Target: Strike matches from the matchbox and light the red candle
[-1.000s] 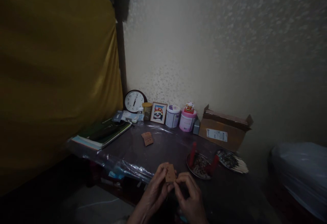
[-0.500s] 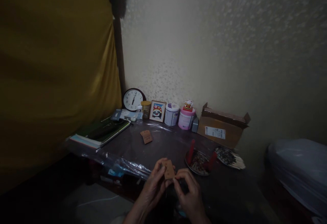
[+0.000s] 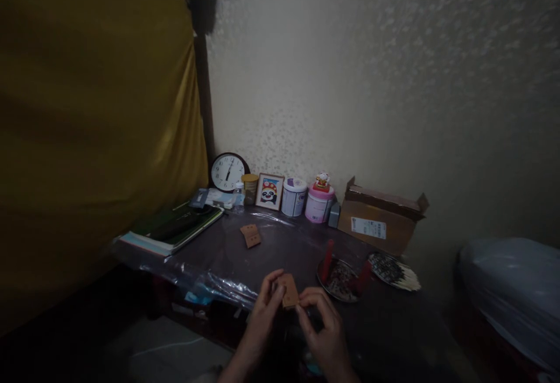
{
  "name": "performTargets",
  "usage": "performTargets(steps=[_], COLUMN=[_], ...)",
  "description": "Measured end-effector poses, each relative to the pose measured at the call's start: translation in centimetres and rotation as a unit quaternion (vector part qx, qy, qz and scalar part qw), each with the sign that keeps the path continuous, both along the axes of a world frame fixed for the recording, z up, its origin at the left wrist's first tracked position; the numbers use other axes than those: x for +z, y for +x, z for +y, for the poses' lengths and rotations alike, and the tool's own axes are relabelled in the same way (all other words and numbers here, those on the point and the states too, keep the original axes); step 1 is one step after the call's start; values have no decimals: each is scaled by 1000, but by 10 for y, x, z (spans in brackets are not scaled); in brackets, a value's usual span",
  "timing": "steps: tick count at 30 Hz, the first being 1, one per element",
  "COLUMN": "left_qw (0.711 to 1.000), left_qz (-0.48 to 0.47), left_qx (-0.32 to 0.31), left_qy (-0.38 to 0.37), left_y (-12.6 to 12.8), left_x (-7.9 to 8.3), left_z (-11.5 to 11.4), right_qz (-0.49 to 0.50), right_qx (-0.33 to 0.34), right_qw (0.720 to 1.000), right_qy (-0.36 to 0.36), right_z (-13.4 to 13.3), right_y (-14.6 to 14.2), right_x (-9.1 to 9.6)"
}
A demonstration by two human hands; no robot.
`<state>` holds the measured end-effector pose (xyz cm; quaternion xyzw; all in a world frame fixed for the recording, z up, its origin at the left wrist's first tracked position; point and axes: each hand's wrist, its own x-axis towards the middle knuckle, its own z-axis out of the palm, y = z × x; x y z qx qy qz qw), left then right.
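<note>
Hands | L hand + R hand pinch brown card | dim; card detail unreadable, wrists cut off

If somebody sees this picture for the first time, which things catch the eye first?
The big yellow cloth fills the left side. Near the bottom middle, the left hand holds a small brown card, with the right hand at its lower edge. A round clock stands far back, left of centre.
</note>
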<state>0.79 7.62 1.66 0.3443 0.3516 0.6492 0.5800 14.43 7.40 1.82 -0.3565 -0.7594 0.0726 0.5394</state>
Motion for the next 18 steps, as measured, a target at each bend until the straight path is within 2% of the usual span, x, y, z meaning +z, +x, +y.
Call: performTargets(steps=[3, 6, 13, 18], left_qw=[998, 998, 995, 997], left_qz=[51, 63, -42, -28], left_qx=[22, 17, -79, -59], left_qy=[19, 21, 49, 32], left_y=[-2, -4, 0, -1], left_x=[1, 1, -10, -11], left_z=[-1, -1, 3, 1], right_qz=[13, 26, 60, 113], right_qx=[-3, -6, -3, 38], right_qw=[1000, 1000, 998, 989], right_qy=[2, 5, -21, -89], right_z=[1, 2, 6, 9], right_y=[0, 0, 3, 6], right_x=[0, 1, -4, -8])
